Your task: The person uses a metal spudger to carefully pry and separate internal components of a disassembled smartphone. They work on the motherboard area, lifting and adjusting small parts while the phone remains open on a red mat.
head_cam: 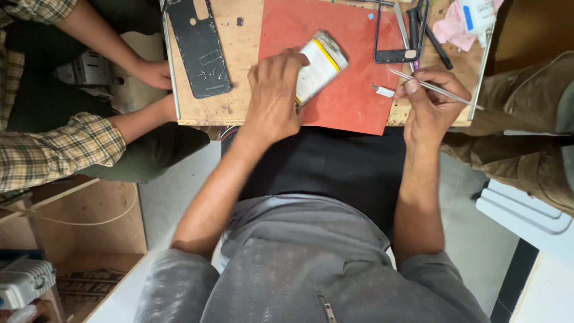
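My left hand grips a white phone battery with a yellow stripe and holds it tilted above the red mat. In my right hand are thin metal tweezers, at the mat's right edge, their tip pointing left near a small white scrap. The mat lies on a small wooden board across my lap.
A black phone back cover lies on the board's left part. A black phone frame, hand tools and a pink cloth sit at the top right. Another person's hands rest at the board's left edge.
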